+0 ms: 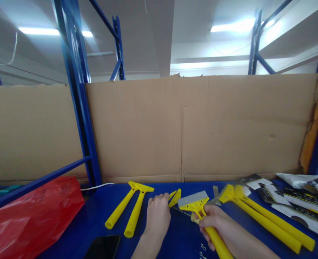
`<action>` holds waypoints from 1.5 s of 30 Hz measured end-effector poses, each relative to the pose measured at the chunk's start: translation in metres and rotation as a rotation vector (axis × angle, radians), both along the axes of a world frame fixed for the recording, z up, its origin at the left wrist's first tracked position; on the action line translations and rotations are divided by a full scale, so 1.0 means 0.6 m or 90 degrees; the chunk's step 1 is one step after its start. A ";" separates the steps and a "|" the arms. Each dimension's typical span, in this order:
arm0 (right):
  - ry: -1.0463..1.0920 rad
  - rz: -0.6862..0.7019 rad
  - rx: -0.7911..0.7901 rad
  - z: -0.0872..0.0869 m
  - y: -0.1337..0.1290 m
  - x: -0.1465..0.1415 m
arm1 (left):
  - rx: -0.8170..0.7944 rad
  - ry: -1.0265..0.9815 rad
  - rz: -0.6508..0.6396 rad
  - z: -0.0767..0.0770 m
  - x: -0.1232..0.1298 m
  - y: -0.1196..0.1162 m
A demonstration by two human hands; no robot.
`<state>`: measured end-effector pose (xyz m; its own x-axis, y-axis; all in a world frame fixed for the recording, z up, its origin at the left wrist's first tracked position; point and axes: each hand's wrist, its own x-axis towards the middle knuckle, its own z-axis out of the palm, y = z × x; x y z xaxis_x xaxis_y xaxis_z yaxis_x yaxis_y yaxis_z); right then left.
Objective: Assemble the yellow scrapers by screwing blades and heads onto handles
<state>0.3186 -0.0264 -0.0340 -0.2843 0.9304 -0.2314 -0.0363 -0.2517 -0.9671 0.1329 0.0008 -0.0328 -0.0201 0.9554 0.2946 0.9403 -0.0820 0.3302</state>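
Note:
My right hand is wrapped round a yellow scraper with a wide metal blade plate at its head, tilted up off the blue surface. A screwdriver-like tool with a pale handle and thin shaft also sits at the fingers of that hand. My left hand is beside small yellow plastic pieces, its fingers curled down; what its fingertips hold, if anything, is hidden. Left of it lie two yellow handles without blades. To the right rest two long yellow scrapers.
A red plastic bag lies at the left, and a black phone at the front. Small screws lie near the front edge. Black and white packages are piled right. Cardboard and blue posts stand behind.

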 end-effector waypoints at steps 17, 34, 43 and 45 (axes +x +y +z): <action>-0.013 0.008 0.000 0.005 -0.006 0.000 | 0.260 -0.536 0.079 0.004 -0.011 0.009; -0.023 0.018 0.004 0.007 -0.005 -0.001 | 0.198 -0.970 0.099 0.019 0.002 0.013; -0.033 0.019 0.001 0.011 -0.009 -0.004 | 0.155 -0.879 -0.054 0.020 -0.002 0.006; -0.037 0.018 -0.001 0.011 -0.009 -0.005 | 0.126 -0.873 -0.075 0.022 0.002 0.003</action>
<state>0.3156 -0.0319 -0.0272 -0.2958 0.9220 -0.2500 0.0268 -0.2536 -0.9669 0.1344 0.0028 -0.0193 -0.3226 0.9169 0.2348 -0.1370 -0.2907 0.9470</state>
